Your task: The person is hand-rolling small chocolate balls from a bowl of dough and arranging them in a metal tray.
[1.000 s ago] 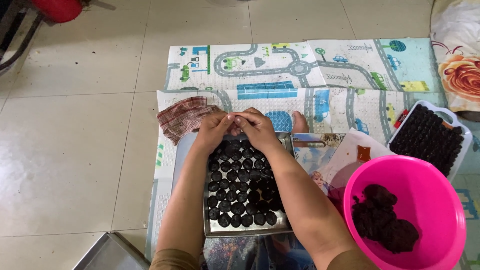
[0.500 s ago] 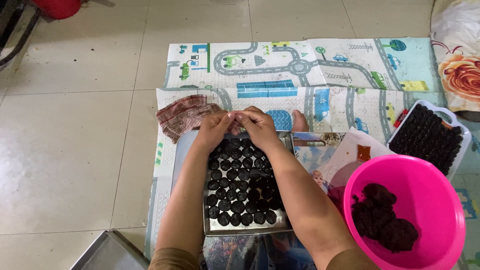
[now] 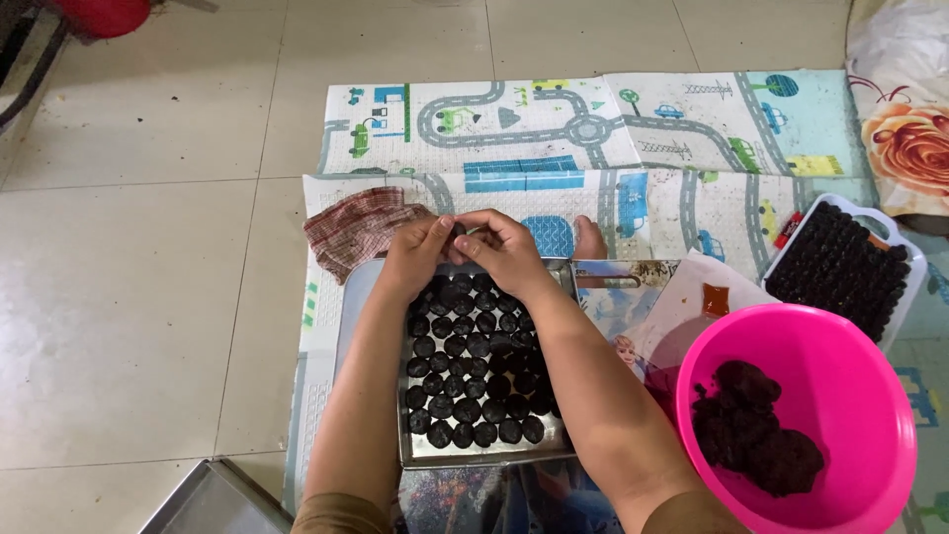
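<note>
Nothing much has moved since a second ago: your hands stay together at the far edge of the tray (image 3: 381, 297), working the same small dark piece (image 3: 458, 231) between them. Your left hand (image 3: 415, 255) is closed narrowly, its fingertips pinching the piece from the left; your right hand (image 3: 504, 249) is curled the same way, thumb and fingers pressing it from the right. The piece sits just above the tray's far rim, over the last row of dark rounds (image 3: 474, 366).

These rounds fill most of the tray in close rows, touching or nearly so. A checked cloth (image 3: 356, 229) lies just beyond the tray's far left corner. Right of the tray, the pink bowl (image 3: 870, 396) holds a lump of dark paste (image 3: 751, 430), and farther right and beyond it a white tray (image 3: 905, 247) is packed with dark pieces. All of it rests on a road-print mat (image 3: 554, 119).

To shape well, I judge you should keep the pressure even from both sides so the piece matches its neighbours, and keep your wrists lifted clear of the finished rows below them. Set it down in a gap without nudging the rounds beside it.
</note>
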